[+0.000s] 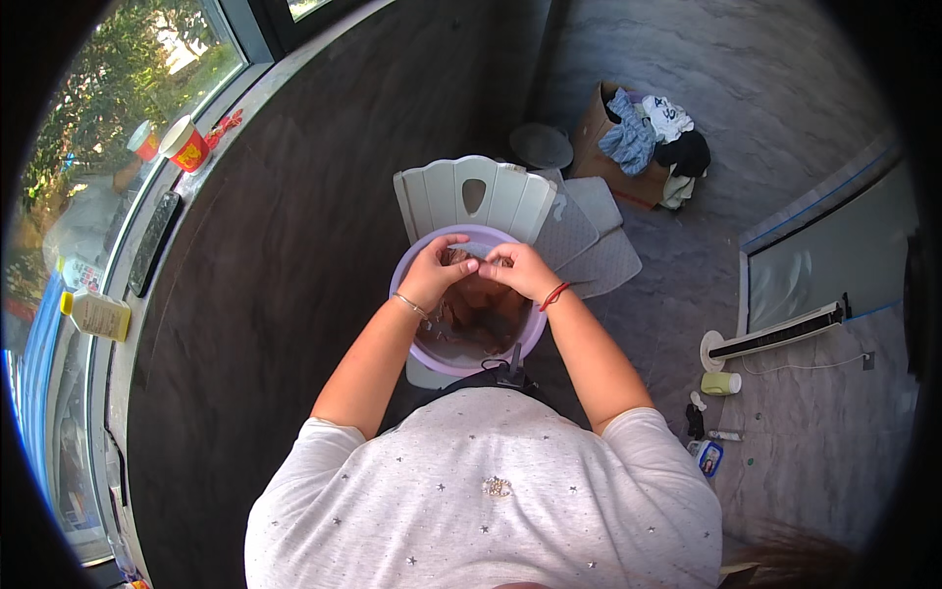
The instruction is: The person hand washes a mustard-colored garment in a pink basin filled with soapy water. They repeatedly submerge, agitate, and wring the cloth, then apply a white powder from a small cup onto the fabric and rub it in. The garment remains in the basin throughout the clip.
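Observation:
A lilac plastic basin [402, 324] rests on a white plastic chair [441, 193] with an oval hole in its backrest. Brown cloth [482, 309] lies soaking in cloudy water inside it. Over the far half of the basin, my left hand [438, 271] pinches a fold of this cloth between thumb and fingers. Close beside it on the right, my right hand [519, 268] grips the cloth too, its thumb almost meeting the left one. The fingers hide part of the fold.
A dark wall and a window sill bearing a paper cup [185, 145] and a yellow-capped bottle [97, 314] curve along the left. Beyond the chair lie pale mats [581, 254] and a cardboard box [589, 121] of clothes. A tower fan [780, 336] stands at right.

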`<action>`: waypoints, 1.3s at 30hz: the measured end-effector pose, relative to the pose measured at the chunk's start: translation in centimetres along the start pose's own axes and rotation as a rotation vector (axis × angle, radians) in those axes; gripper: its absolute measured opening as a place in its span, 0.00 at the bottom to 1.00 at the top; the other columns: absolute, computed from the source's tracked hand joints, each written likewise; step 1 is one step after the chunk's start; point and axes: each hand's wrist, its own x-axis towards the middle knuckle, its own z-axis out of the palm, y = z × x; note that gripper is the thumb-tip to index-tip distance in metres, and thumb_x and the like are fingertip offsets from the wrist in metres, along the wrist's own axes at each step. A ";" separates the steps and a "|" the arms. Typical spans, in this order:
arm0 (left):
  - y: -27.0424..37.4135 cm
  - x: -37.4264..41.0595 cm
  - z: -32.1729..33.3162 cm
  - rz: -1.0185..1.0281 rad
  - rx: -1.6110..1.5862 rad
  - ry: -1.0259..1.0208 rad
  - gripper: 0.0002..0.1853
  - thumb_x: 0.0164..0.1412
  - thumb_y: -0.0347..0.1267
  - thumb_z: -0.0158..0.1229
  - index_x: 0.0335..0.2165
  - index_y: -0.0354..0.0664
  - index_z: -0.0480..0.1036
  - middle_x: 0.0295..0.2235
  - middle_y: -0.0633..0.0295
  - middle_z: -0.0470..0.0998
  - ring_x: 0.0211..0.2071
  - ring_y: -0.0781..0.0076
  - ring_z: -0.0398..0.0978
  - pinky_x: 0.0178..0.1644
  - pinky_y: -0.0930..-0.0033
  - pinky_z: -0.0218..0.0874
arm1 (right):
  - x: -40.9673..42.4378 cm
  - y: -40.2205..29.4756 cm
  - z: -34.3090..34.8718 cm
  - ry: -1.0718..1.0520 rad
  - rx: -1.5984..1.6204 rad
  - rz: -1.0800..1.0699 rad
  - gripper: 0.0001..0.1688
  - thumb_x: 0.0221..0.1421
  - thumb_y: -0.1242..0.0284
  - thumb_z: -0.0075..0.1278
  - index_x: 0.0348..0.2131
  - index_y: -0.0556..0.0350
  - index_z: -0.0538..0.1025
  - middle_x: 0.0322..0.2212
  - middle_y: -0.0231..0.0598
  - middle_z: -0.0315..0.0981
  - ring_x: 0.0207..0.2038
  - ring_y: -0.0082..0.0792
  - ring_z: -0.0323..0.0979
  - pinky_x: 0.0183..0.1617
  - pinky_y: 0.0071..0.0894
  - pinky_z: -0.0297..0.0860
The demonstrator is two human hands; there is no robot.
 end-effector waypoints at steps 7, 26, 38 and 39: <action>-1.2 0.9 -1.1 -0.249 -0.240 -0.003 0.18 0.69 0.41 0.47 0.36 0.37 0.75 0.32 0.59 0.78 0.33 0.71 0.75 0.40 0.68 0.66 | -0.2 -0.4 0.6 0.154 -0.048 -0.139 0.06 0.55 0.77 0.55 0.32 0.62 0.72 0.24 0.31 0.70 0.29 0.21 0.66 0.35 0.24 0.66; -5.9 2.8 5.1 -0.497 -0.516 0.360 0.21 0.69 0.44 0.46 0.42 0.36 0.74 0.37 0.57 0.78 0.38 0.65 0.74 0.45 0.63 0.65 | 1.1 2.1 3.1 0.469 -0.714 -0.109 0.21 0.60 0.64 0.48 0.19 0.58 0.72 0.17 0.54 0.70 0.22 0.57 0.70 0.24 0.52 0.64; -6.7 3.1 2.2 -0.142 -0.009 0.058 0.18 0.69 0.41 0.47 0.36 0.38 0.73 0.34 0.64 0.76 0.36 0.76 0.71 0.42 0.70 0.64 | 2.2 6.6 1.6 0.371 -0.514 -0.084 0.23 0.61 0.60 0.48 0.21 0.60 0.71 0.19 0.55 0.71 0.24 0.58 0.71 0.28 0.52 0.64; -6.0 2.9 1.3 -0.046 0.248 0.053 0.16 0.68 0.40 0.49 0.36 0.37 0.73 0.33 0.66 0.76 0.36 0.79 0.69 0.43 0.72 0.63 | 2.1 8.0 0.9 0.335 -0.410 -0.034 0.23 0.61 0.60 0.49 0.22 0.60 0.70 0.19 0.54 0.70 0.24 0.56 0.70 0.29 0.50 0.64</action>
